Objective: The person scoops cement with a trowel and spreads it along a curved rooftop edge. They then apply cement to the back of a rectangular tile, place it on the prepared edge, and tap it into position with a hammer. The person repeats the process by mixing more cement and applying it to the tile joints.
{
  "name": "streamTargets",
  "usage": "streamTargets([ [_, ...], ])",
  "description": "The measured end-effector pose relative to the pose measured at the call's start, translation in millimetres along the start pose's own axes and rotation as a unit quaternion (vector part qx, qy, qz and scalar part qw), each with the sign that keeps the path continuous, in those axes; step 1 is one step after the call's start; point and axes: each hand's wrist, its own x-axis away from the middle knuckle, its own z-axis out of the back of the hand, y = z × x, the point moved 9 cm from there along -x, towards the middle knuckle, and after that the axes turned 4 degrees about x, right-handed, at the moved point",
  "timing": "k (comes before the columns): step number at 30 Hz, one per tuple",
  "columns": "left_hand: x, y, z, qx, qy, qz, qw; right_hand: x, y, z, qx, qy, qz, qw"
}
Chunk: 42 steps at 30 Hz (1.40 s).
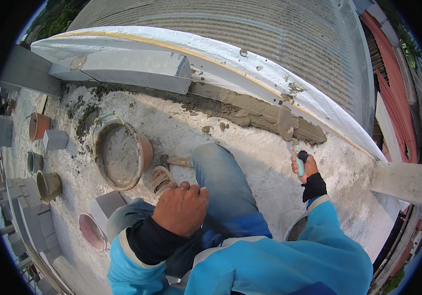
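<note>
My right hand (310, 167), in a dark fingerless glove or wrap, is closed round the pale green handle of a trowel (285, 124). The trowel's mortar-coated blade touches the strip of wet grey mortar (250, 112) along the foot of the white sheeting. My left hand (181, 209) is curled into a fist above my legs, and nothing shows sticking out of it. A long light-grey block (137, 70) sits on the mortar line at the left, with a thin string running past it. Beside my knee lies a hammer (174, 161) with a wooden handle.
A large tub of mortar (120, 155) stands left of my knees. Smaller buckets (49, 187) and grey blocks (55, 140) are farther left. White sheeting (211, 46) edges the corrugated roof (270, 29) ahead. A concrete post (402, 182) is at the right.
</note>
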Motion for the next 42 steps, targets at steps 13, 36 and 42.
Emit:
streamTargets([
  [13,32.2,5.3,-14.0,0.079,0.066,0.069,0.992,4.8,21.2,-521.5,0.700,-0.311,0.472,0.437],
  [36,33.0,1.1,-10.0,0.050,0.052,0.036,0.997,-10.4,82.5,-539.7,0.461,-0.469,0.050,0.752],
  [42,27.6,-0.4,-1.0,0.013,0.010,-0.006,1.000,19.8,38.9,-461.9,0.215,-0.524,0.026,0.824],
])
